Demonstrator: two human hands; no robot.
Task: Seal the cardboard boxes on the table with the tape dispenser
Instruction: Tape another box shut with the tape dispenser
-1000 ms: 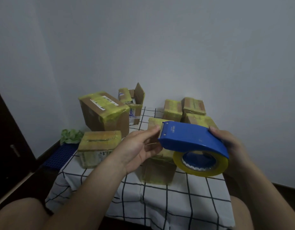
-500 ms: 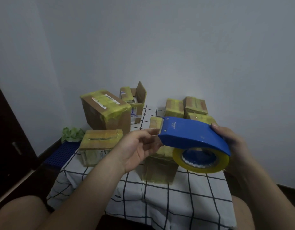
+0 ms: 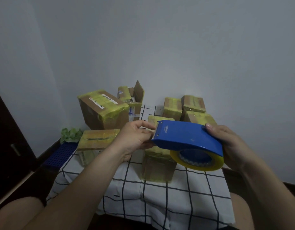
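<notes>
A small table (image 3: 160, 205) draped in a white cloth with black grid lines holds several cardboard boxes, nearly all wrapped in yellowish tape. The large box (image 3: 101, 113) at the back left looks sealed, as do the flat box (image 3: 98, 140) at the front left, the centre box (image 3: 157, 166) nearest the person, and the three small boxes (image 3: 172, 107) clustered at the back right. One open box (image 3: 135, 98) at the back, behind the large one, has a flap standing up, so it seems to be the main work left. Above the centre box, in the air, is the blue tape dispenser (image 3: 186, 136) with its yellow roll. The right hand (image 3: 229, 143) grasps its rear, fingers wrapped around the body. The left hand (image 3: 135, 140) has bent fingers at the cutter end; whether they pinch the tape end cannot be told.
</notes>
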